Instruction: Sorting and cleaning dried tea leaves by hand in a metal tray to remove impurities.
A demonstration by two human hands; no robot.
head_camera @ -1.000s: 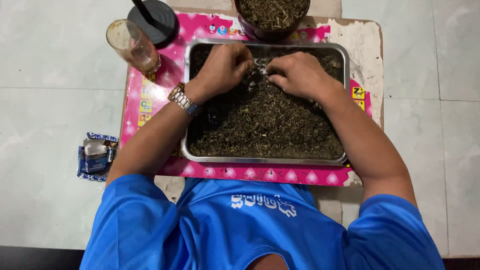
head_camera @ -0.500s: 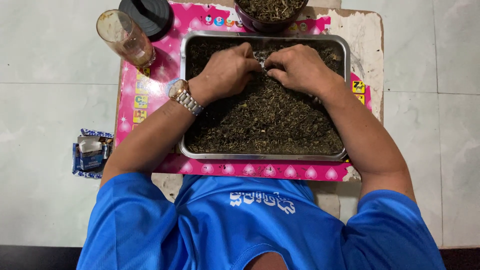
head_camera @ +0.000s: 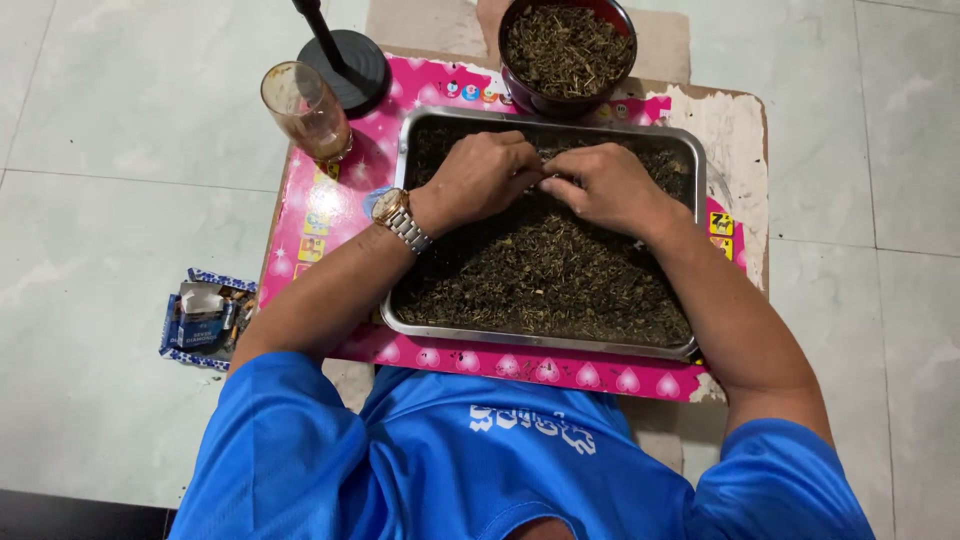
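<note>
Both hands met over the far half of the steel tray of dried leaves: left hand and right hand, fingers curled shut, pinching leaves between them, probably to sort them.

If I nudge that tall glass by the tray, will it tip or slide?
The glass is tall and narrow, standing at the mat's corner beside the tray, so it would probably tip rather than slide. It looks nearly empty, so likely light. Being clear glass, it may break on the tiled floor.
</note>
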